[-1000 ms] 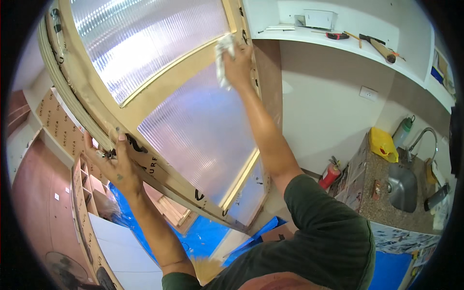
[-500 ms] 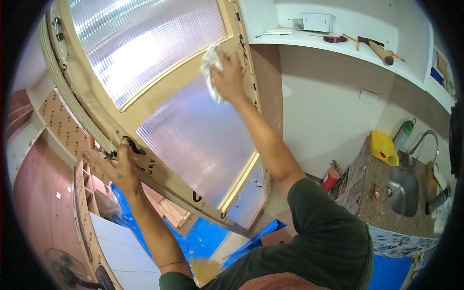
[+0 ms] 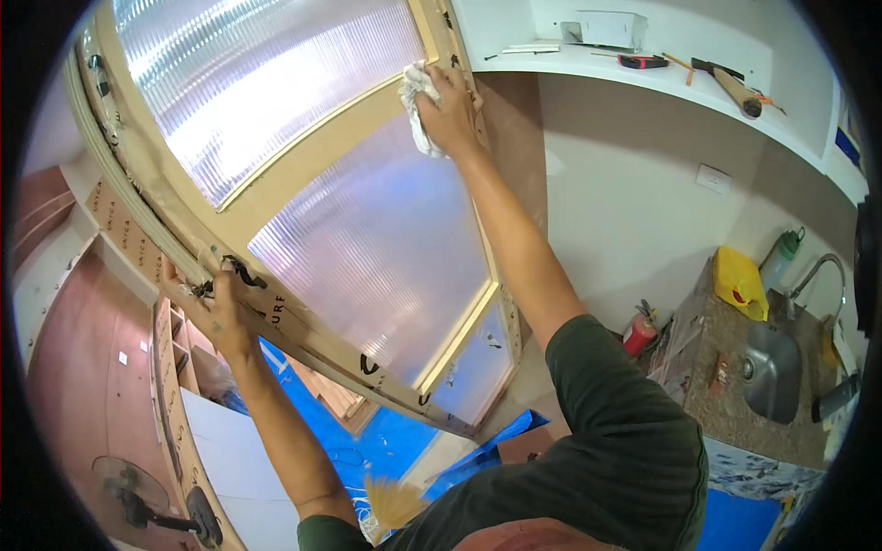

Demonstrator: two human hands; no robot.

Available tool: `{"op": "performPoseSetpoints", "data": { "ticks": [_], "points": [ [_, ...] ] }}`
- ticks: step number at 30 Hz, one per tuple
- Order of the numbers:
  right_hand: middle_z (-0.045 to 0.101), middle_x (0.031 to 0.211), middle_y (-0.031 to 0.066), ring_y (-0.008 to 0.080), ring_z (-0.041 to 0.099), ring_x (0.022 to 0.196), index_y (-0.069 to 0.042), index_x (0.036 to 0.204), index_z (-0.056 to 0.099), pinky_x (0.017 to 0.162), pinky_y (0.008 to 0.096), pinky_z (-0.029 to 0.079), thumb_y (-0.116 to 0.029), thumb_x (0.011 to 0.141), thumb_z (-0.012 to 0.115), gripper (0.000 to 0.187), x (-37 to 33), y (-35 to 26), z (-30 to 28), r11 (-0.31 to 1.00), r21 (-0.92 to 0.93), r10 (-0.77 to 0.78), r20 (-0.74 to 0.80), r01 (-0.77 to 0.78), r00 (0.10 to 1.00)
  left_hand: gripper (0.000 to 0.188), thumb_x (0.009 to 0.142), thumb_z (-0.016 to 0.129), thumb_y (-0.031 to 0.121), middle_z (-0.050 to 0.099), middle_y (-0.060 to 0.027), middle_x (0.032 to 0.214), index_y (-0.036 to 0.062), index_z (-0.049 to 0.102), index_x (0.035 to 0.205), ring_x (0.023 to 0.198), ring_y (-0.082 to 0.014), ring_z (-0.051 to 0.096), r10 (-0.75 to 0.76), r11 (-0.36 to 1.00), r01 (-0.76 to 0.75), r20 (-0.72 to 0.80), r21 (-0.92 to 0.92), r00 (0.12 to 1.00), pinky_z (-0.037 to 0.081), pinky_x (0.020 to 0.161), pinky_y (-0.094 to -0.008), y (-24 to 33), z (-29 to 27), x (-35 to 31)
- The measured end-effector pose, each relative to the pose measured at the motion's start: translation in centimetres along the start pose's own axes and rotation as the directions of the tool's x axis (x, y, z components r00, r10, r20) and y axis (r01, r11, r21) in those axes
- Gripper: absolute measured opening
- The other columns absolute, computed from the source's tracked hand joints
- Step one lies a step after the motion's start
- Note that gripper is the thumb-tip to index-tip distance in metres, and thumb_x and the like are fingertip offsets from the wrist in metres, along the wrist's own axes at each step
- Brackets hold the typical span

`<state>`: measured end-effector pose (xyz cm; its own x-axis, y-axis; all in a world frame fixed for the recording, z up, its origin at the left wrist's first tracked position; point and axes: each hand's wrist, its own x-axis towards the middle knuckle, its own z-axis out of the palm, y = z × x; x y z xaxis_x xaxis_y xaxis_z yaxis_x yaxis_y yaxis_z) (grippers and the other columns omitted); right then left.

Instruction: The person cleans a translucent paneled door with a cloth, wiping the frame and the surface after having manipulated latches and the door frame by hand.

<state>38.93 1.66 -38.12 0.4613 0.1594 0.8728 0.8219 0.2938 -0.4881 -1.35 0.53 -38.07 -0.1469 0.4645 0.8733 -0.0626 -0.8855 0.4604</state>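
A door (image 3: pixel 317 161) with ribbed translucent panels stands upright before me, its frame covered in brown protective paper. My right hand (image 3: pixel 448 112) grips a crumpled white cloth (image 3: pixel 418 106) against the frame's right side, between the upper panel (image 3: pixel 276 78) and the middle panel (image 3: pixel 381 243). On the door's left edge, my left hand (image 3: pixel 213 308) is wrapped round the frame beside a dark lock opening (image 3: pixel 241 271). The fingers behind the edge are partly hidden.
A white shelf (image 3: pixel 574 62) at upper right carries a hammer (image 3: pixel 730 90) and other tools. Below stand a red fire extinguisher (image 3: pixel 640 331) and a counter with a steel sink (image 3: pixel 772 372) and yellow container (image 3: pixel 740 283). Blue sheeting (image 3: pixel 400 450) covers floor; a fan (image 3: pixel 133 500) stands lower left.
My right hand has moved slightly up and right with the cloth along the frame. My left hand keeps its hold on the door edge. The whole view has shifted a little.
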Motion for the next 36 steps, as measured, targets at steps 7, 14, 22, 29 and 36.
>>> {"op": "performPoseSetpoints", "data": {
  "ticks": [7, 14, 22, 29, 36],
  "points": [
    [0.057, 0.123, 0.0116, 0.0293, 0.054, 0.121, -0.007, 0.139, 0.061, 0.108, 0.0523, 0.025, -0.026, 0.086, 0.065, 0.057, -2.5, -0.7, 0.2, 0.975, -0.152, -0.156, 0.050, 0.162, 0.986, 0.072, 0.090, 0.063, 0.000, 0.053, -0.0179, 0.136, 0.0016, 0.033, 0.155, 0.112, -0.0238, 0.063, -0.052, 0.999, 0.052, -0.002, -0.010, 0.999, 0.055, 0.092, -0.0335, -1.1, -1.3, 0.0],
    [0.056, 0.121, 0.0147, 0.0310, 0.051, 0.122, -0.005, 0.138, 0.062, 0.109, 0.0526, 0.026, -0.030, 0.084, 0.068, 0.059, -2.5, -0.4, 0.7, 0.971, -0.107, -0.208, 0.077, 0.215, 0.975, 0.071, 0.089, 0.063, 0.000, 0.056, -0.0167, 0.132, 0.0016, 0.035, 0.154, 0.110, -0.0216, 0.062, -0.059, 0.998, 0.059, -0.025, 0.002, 0.998, 0.054, 0.091, -0.0315, -0.6, -0.6, -0.2],
    [0.052, 0.128, 0.0161, 0.0324, 0.052, 0.124, -0.005, 0.141, 0.058, 0.108, 0.0543, 0.026, -0.028, 0.085, 0.067, 0.062, 1.1, 2.7, 0.0, 0.998, -0.024, -0.055, 0.007, 0.055, 0.998, 0.067, 0.088, 0.062, -0.001, 0.053, -0.0142, 0.130, 0.0005, 0.037, 0.150, 0.111, -0.0198, 0.059, -0.009, 1.000, 0.009, -0.017, -0.017, 1.000, 0.050, 0.095, -0.0313, -0.4, 0.2, 0.1],
    [0.058, 0.123, 0.0118, 0.0313, 0.054, 0.122, -0.008, 0.141, 0.060, 0.107, 0.0543, 0.027, -0.025, 0.084, 0.065, 0.060, -4.6, -2.3, 0.7, 0.921, -0.063, -0.379, 0.086, 0.385, 0.921, 0.066, 0.087, 0.062, -0.001, 0.054, -0.0141, 0.130, 0.0016, 0.037, 0.149, 0.113, -0.0208, 0.059, -0.085, 0.995, 0.085, -0.012, -0.045, 0.996, 0.051, 0.097, -0.0323, 1.1, 0.4, -0.6],
    [0.056, 0.124, 0.0170, 0.0357, 0.054, 0.121, -0.007, 0.137, 0.061, 0.107, 0.0590, 0.027, -0.028, 0.082, 0.067, 0.059, -0.8, 0.1, 1.5, 0.999, -0.024, -0.036, -0.031, 0.036, 0.999, 0.068, 0.087, 0.065, 0.004, 0.054, -0.0140, 0.131, 0.0013, 0.037, 0.149, 0.114, -0.0212, 0.059, -0.049, 0.998, 0.048, -0.026, -0.046, 0.998, 0.050, 0.099, -0.0331, 0.6, 0.3, -0.3]
  ]
}}
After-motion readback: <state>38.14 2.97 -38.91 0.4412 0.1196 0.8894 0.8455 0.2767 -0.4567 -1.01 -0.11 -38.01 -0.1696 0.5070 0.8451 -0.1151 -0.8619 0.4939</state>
